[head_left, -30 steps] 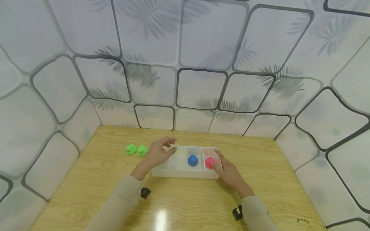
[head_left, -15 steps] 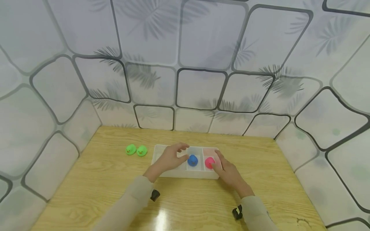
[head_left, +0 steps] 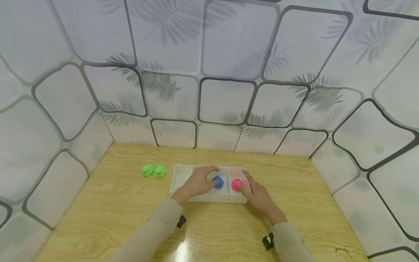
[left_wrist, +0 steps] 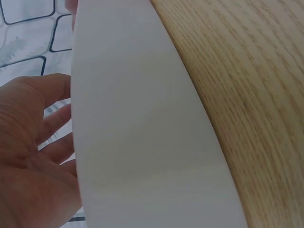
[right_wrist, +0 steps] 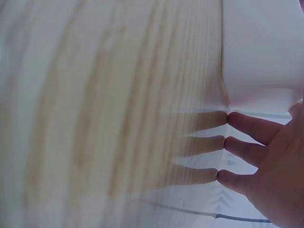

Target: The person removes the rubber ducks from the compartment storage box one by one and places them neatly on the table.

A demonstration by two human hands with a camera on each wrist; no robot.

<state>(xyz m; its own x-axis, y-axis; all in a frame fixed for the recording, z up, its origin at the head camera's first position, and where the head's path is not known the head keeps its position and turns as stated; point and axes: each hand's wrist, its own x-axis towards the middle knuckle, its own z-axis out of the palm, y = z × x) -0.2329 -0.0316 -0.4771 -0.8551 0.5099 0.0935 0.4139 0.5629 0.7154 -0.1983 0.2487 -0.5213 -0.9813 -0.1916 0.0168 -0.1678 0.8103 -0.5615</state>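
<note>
A white divided box (head_left: 196, 197) stands on the wooden table. In its compartments sit a blue toy duck (head_left: 218, 183) and a pink toy duck (head_left: 237, 185). My left hand (head_left: 200, 182) reaches over the box, its thumb beside the blue duck and its fingers spread behind it. From the left wrist view, the box wall (left_wrist: 137, 118) hides those fingertips (left_wrist: 59, 147). My right hand (head_left: 260, 196) rests at the box's right end, thumb over the wall near the pink duck. Several of its straight fingers (right_wrist: 244, 149) touch the table outside the box.
Two green toy ducks (head_left: 153, 171) stand on the table (head_left: 131, 203) to the left of the box. A patterned wall covering (head_left: 229, 102) rises behind the table and along both sides.
My left hand has moved right along the box, from its left compartments to the blue duck. The right hand and the ducks have stayed in place.
</note>
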